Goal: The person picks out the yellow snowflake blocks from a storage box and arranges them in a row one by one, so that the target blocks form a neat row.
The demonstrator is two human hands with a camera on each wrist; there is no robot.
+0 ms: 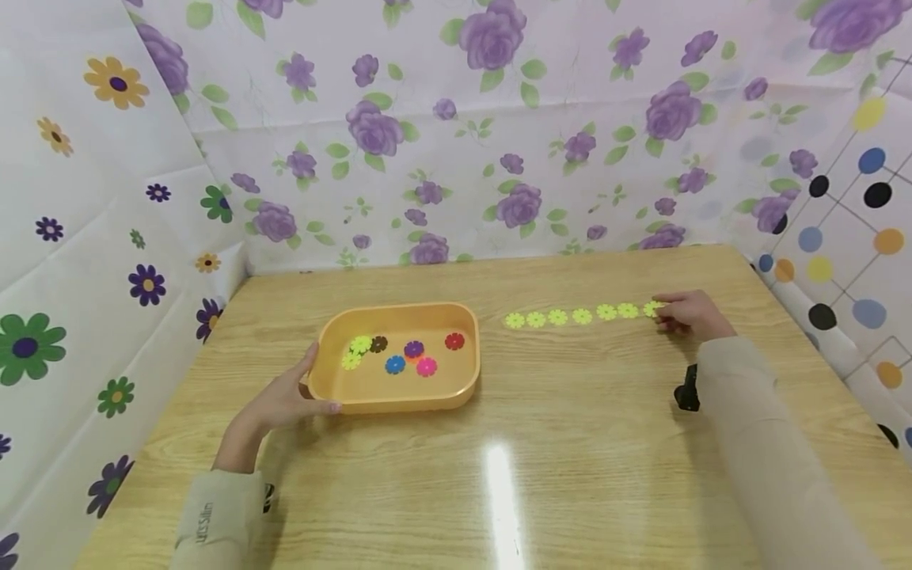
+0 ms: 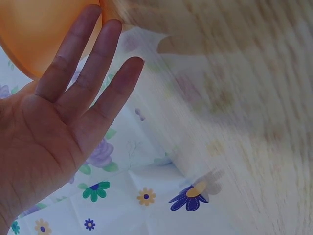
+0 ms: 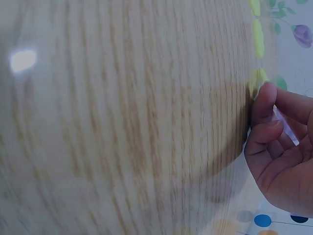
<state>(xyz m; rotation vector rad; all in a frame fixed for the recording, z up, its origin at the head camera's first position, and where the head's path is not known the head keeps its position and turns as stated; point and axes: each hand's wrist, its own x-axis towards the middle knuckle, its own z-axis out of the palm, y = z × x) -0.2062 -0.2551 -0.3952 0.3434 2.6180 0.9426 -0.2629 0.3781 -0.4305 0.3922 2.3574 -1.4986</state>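
Observation:
An orange plastic basin stands on the table, left of the middle. My left hand rests against its left end, thumb along the near rim; in the left wrist view the fingers lie straight against the orange wall. Far to the right, my right hand pinches a yellow flower-shaped plastic disc with its fingertips, flat at the table surface. That disc is at the right end of a row of several matching yellow discs. The fingers partly cover it in both views.
Inside the basin lie loose flower discs: yellow, brown, blue, purple, pink and red. A flowered cloth hangs behind the wooden table, with patterned sheets at both sides.

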